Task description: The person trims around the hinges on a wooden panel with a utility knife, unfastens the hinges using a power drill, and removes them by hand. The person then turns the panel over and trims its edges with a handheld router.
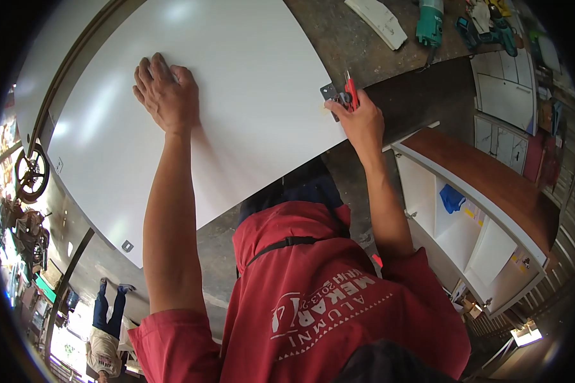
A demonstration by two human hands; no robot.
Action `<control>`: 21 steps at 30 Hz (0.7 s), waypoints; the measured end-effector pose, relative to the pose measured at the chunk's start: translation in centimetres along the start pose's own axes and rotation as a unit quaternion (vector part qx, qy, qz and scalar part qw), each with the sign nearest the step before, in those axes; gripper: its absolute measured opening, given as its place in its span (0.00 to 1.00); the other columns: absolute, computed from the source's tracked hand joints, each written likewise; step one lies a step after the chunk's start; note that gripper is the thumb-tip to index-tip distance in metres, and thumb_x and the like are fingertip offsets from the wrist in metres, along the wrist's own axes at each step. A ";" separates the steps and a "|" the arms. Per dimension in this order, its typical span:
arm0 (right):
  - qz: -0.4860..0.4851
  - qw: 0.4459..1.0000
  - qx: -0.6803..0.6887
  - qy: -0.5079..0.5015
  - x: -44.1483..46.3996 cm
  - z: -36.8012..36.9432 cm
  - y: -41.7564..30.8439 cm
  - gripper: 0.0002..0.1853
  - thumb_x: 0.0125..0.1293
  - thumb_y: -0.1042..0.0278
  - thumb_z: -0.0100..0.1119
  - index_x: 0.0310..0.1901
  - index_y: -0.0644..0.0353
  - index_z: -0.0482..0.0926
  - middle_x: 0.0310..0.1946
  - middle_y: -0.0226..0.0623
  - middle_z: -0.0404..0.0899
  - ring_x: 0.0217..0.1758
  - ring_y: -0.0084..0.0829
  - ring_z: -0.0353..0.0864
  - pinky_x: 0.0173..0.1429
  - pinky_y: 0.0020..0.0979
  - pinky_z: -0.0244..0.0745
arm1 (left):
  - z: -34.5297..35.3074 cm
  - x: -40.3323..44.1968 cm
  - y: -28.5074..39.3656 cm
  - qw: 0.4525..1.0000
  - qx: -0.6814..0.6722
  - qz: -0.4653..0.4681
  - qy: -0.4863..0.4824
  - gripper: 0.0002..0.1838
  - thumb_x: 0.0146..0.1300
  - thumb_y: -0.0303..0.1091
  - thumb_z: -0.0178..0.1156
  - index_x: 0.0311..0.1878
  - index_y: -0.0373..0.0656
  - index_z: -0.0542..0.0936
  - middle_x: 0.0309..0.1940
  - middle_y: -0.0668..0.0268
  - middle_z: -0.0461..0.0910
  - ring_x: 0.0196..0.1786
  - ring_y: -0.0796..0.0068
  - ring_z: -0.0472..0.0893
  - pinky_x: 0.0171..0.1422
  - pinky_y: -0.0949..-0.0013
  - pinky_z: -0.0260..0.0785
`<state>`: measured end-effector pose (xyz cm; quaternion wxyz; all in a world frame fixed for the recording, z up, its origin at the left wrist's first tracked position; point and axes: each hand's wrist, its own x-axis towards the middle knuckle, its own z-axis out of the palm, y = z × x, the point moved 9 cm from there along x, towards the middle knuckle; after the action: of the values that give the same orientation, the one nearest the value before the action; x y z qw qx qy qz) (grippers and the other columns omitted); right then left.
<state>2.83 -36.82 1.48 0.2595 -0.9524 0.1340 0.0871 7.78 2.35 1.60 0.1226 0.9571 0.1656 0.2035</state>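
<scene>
A large white panel (255,89) lies flat before me, with a small hardware mark near its lower-left corner. My left hand (166,96) rests on its upper part with fingers curled. A bit of something grey shows by the thumb, too hidden to name. At the panel's right edge, my right hand (362,121) is closed on a red-handled tool (352,92) with a thin metal tip pointing up. The same hand's thumb touches a dark metal plate with holes (328,93), which sits over the panel's corner edge. How the plate is fixed cannot be seen.
On the dark worktop (338,48) lie a white offcut (380,22), a green power tool (430,25) and a cordless drill (505,35). An open white cabinet (466,223) with a brown side stands at right. Another person (105,332) is at lower left, near a wheel (32,172).
</scene>
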 end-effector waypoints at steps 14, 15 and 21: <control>0.046 0.995 -0.070 -0.046 -0.2 0.4 0.6 0.38 0.46 0.31 0.80 0.41 0.62 0.81 0.31 0.48 0.87 0.40 0.54 0.88 0.46 0.49 0.80 | -0.3 0.0 0.2 1.000 -0.004 -0.006 -0.002 0.23 0.69 0.37 0.54 0.65 0.41 0.76 0.71 0.54 0.71 0.77 0.53 0.65 0.81 0.41 0.51; 0.049 0.995 -0.070 -0.048 -0.4 0.4 0.8 0.38 0.46 0.31 0.80 0.41 0.62 0.81 0.31 0.48 0.87 0.40 0.54 0.88 0.46 0.49 0.80 | -0.2 -0.3 0.1 1.000 -0.004 -0.004 -0.005 0.23 0.69 0.37 0.54 0.65 0.41 0.76 0.71 0.54 0.71 0.77 0.53 0.65 0.81 0.41 0.51; 0.022 0.997 -0.070 -0.030 -0.5 0.0 0.6 0.40 0.47 0.29 0.78 0.44 0.62 0.80 0.32 0.50 0.88 0.42 0.56 0.89 0.47 0.51 0.81 | -0.9 -0.1 0.3 1.000 0.001 0.002 0.021 0.25 0.67 0.37 0.55 0.65 0.39 0.77 0.70 0.50 0.73 0.76 0.50 0.65 0.81 0.42 0.52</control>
<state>2.21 -37.18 1.30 0.1943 -0.9620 0.1409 0.1302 7.41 2.20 2.49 0.1181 0.9530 0.1664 0.2240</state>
